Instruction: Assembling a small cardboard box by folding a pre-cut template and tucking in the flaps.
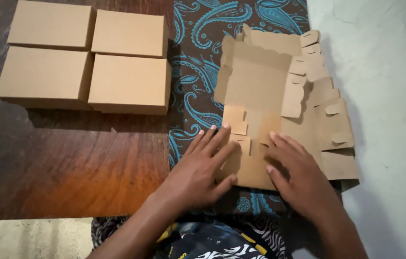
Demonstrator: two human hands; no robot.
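Flat cardboard blanks (279,91) stacked, two hands pressing, four folded boxes (88,57)

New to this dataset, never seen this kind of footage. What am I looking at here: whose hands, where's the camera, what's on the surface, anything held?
There is no machine here: a person works with two bare hands, and the single picture comes from a camera worn on their head, looking down. The left hand and the right hand both lie flat, fingers spread, pressing on the near end of a flat cardboard box blank, a die-cut sheet with tabs and flaps. It seems to top a small stack of similar sheets. Nothing is gripped or lifted; the hands only press down. The blanks lie on a dark cloth with a blue paisley pattern. To the left, on a brown wooden board, four finished closed cardboard boxes sit in a two-by-two block. A pale floor shows on the right.
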